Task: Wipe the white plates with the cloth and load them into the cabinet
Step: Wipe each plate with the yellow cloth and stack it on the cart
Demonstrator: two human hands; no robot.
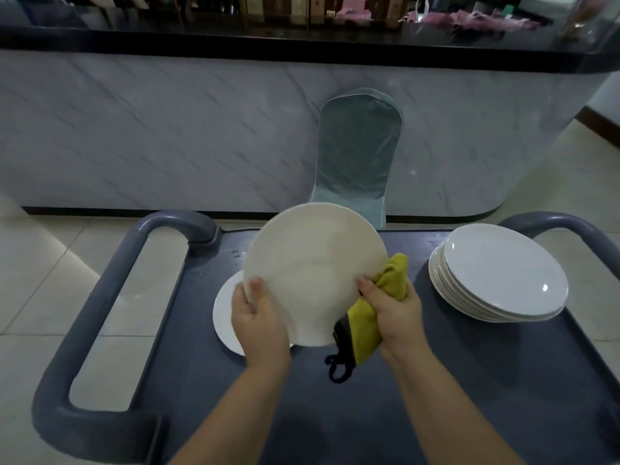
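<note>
- Your left hand [258, 322] grips the tilted white plate [312, 263] at its lower-left rim, fingers curled round it.
- Your right hand [394, 313] clutches the yellow cloth [364, 330] against that plate's right rim.
- Under the plate a second plate [223, 313] lies on the cart [402, 397]; right of it stands the plate stack [500, 273].

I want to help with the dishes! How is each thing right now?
Held plate: lifted off the cart, tilted.
Left hand: grips the plate's lower left rim.
Right hand: presses the yellow cloth against the plate's right rim.
Yellow cloth: bunched up, dark loop hanging.
Lone plate: flat on the cart, partly hidden.
Plate stack: piled on the cart's right side.
</note>
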